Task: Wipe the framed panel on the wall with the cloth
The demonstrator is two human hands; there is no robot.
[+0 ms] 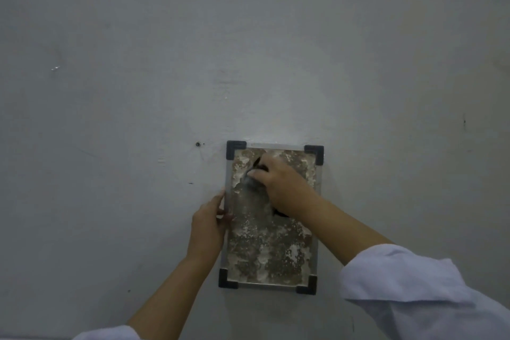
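Currently, head view: framed panel [271, 243] hangs on wall [110, 91], at 6 o'clock of frame. Right hand [278, 185] presses grey cloth [252, 183], bunched in its grip, against panel's upper half. Left hand [208, 225] clasps its 9 o'clock edge.

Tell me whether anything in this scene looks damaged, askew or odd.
The framed panel is blotched with flaky pale patches over brown, looking worn or dirty. It hangs slightly tilted. The left hand steadies its edge; the right hand presses the cloth on it.
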